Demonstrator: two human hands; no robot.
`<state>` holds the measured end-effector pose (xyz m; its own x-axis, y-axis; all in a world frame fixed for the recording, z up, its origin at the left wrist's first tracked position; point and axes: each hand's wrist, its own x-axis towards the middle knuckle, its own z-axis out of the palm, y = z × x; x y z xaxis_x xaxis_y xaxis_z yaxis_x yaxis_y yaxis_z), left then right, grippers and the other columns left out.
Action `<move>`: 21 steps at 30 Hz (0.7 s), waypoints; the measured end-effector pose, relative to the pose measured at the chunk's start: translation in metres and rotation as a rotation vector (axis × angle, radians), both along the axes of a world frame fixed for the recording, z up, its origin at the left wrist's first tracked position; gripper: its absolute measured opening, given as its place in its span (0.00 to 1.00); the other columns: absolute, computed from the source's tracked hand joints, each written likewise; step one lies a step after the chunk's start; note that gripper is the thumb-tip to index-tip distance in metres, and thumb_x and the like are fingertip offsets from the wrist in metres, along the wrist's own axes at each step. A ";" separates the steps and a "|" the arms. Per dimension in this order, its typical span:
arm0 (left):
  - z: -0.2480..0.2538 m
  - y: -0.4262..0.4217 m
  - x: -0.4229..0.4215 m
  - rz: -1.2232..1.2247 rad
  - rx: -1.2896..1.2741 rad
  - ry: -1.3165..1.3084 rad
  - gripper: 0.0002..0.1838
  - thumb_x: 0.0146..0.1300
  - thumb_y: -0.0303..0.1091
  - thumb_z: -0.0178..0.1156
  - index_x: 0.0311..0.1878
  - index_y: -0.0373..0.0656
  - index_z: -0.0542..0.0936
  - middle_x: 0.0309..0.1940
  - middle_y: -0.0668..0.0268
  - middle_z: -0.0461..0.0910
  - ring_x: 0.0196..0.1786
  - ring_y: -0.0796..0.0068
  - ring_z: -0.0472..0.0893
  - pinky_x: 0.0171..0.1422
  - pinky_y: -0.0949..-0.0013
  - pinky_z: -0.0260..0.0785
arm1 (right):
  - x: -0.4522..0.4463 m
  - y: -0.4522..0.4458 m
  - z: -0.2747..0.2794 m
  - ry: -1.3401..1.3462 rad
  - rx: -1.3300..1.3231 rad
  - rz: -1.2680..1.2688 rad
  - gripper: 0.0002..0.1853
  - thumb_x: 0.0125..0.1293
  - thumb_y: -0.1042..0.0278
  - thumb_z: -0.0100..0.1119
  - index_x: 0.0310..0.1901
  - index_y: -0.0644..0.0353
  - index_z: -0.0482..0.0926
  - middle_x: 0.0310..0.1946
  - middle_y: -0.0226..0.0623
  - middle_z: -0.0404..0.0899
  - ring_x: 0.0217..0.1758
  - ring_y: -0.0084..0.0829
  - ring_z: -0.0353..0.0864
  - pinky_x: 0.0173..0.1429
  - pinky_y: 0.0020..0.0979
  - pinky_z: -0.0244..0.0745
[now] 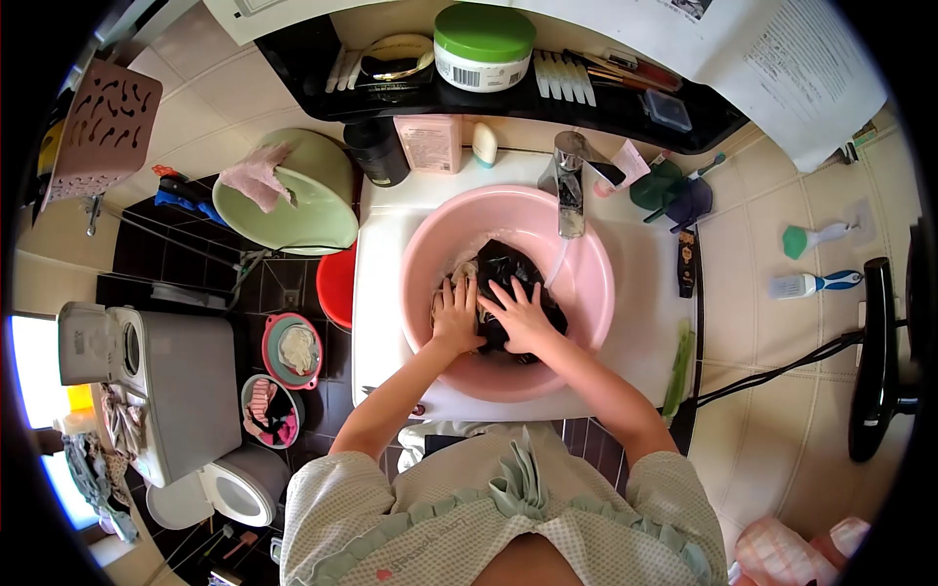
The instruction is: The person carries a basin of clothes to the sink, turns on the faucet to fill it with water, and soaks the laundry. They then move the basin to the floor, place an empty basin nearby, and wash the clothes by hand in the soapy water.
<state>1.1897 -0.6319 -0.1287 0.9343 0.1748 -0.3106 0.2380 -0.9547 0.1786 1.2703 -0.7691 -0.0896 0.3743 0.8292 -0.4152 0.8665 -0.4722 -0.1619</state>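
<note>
Inside the pink basin [592, 293], which stands in the white sink, lie a black cloth [500, 262] and a beige cloth [467, 269]. My left hand [455, 313] rests on the beige cloth at the basin's left side, fingers stretched out. Spread over the black cloth, my right hand [518, 317] presses down with its fingers apart. Neither hand visibly grips anything; the undersides of both are hidden. A thin stream of water falls from the metal faucet [570, 195] into the basin, just right of the black cloth.
Behind the basin runs a black shelf [410, 101] with a green-lidded jar [484, 49]. A pink bottle [430, 145] and a black jar [376, 151] stand below it. At left are a green tub [322, 210], laundry basins [292, 322], and a washing machine [195, 391]. Brushes [816, 283] hang at right.
</note>
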 end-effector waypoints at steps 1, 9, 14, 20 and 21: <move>-0.004 -0.002 0.006 -0.001 0.033 0.062 0.70 0.31 0.56 0.73 0.71 0.38 0.38 0.70 0.50 0.44 0.69 0.46 0.51 0.70 0.46 0.47 | 0.000 0.005 -0.010 -0.045 0.054 -0.016 0.52 0.34 0.58 0.71 0.67 0.42 0.57 0.71 0.38 0.45 0.71 0.56 0.43 0.61 0.74 0.43; -0.023 0.009 0.029 -0.074 0.122 0.240 0.69 0.36 0.63 0.67 0.70 0.32 0.37 0.71 0.52 0.38 0.74 0.53 0.39 0.75 0.50 0.28 | 0.010 0.020 -0.041 -0.104 0.069 -0.089 0.55 0.30 0.49 0.72 0.67 0.36 0.57 0.72 0.36 0.41 0.73 0.56 0.36 0.63 0.73 0.36; -0.027 0.023 0.022 0.061 -0.294 -0.046 0.64 0.35 0.49 0.71 0.70 0.39 0.40 0.70 0.52 0.41 0.72 0.47 0.43 0.74 0.49 0.36 | 0.032 0.015 -0.022 0.403 0.261 -0.305 0.43 0.39 0.51 0.68 0.63 0.39 0.65 0.69 0.38 0.54 0.73 0.49 0.42 0.66 0.68 0.36; -0.007 0.027 0.036 0.089 -0.492 -0.448 0.44 0.45 0.32 0.63 0.67 0.39 0.53 0.64 0.48 0.55 0.68 0.46 0.54 0.71 0.55 0.50 | 0.031 -0.007 0.018 0.225 0.494 -0.554 0.20 0.54 0.63 0.58 0.52 0.46 0.76 0.53 0.38 0.74 0.54 0.38 0.74 0.53 0.37 0.71; 0.004 0.024 0.042 0.060 -0.500 -0.483 0.41 0.46 0.32 0.62 0.65 0.39 0.56 0.62 0.49 0.58 0.66 0.47 0.56 0.70 0.55 0.51 | 0.032 -0.011 0.026 0.313 0.460 -0.597 0.18 0.54 0.62 0.58 0.49 0.46 0.77 0.49 0.38 0.77 0.50 0.37 0.77 0.51 0.37 0.72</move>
<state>1.2314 -0.6082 -0.1246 0.9814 0.1745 0.0803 0.0710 -0.7179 0.6925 1.3025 -0.7798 -0.0634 0.7304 0.6394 -0.2403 0.3723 -0.6676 -0.6447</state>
